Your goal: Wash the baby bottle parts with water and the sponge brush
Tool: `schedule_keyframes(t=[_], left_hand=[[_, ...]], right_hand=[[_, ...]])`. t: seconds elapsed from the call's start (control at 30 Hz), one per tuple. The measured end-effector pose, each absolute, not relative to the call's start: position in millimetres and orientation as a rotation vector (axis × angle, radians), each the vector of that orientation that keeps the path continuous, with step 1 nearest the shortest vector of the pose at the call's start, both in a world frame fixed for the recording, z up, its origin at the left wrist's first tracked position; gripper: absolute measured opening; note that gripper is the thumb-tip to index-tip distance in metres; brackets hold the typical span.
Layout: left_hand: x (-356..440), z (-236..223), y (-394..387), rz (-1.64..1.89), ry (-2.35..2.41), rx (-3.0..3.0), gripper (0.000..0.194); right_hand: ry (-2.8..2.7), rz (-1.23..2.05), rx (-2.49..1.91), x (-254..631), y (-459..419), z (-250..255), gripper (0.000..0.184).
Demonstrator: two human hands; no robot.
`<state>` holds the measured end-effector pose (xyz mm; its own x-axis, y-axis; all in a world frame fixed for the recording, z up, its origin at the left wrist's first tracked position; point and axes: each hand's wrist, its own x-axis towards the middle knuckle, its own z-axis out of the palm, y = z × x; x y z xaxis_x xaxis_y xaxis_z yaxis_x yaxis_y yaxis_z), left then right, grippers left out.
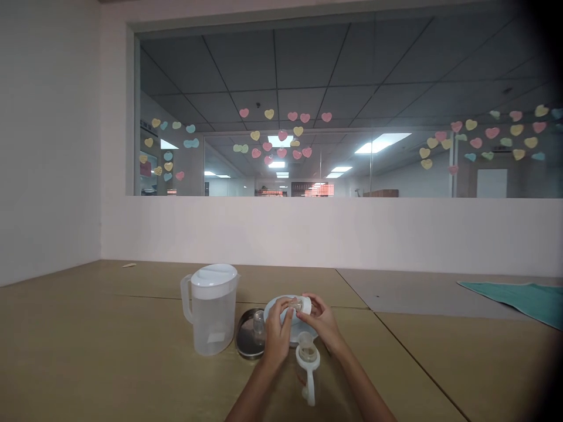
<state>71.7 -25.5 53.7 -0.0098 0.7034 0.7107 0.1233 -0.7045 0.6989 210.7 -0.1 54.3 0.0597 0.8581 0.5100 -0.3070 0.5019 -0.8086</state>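
My left hand (277, 328) and my right hand (323, 321) meet over a pale blue plate (275, 305) on the wooden table. Both are closed on a small clear bottle part with a white ring (302, 305), held between the fingertips. Just below the hands lies a white handled bottle piece (308, 363) on the table. A small clear cap (259, 323) stands in a round metal dish (247, 337) left of my left hand.
A translucent plastic pitcher with a white lid (211, 313) stands left of the metal dish. A teal cloth (523, 296) lies at the far right. Behind the table (88, 340) is a white half wall under a window with heart stickers.
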Motion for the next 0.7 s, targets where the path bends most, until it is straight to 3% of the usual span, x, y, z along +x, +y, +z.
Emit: schedule_keyframes(t=[0.2, 0.37, 0.5, 0.7], left_hand=[[55, 3, -31, 1.638, 0.785, 2.057, 0.053], [58, -17, -37, 1.524, 0.655, 2.394, 0.078], [62, -20, -37, 1.517, 0.706, 2.390, 0.072], [60, -15, -36, 1.559, 0.640, 2.377, 0.063]], right_hand=[[-1.039, 0.822, -0.575, 211, -15, 46, 0.046], [-1.229, 0.755, -0.688, 202, -37, 28, 0.039], [-1.515, 0.502, -0.822, 201, -44, 17, 0.026], [-1.628, 0.319, -0.784, 202, -42, 8, 0.023]])
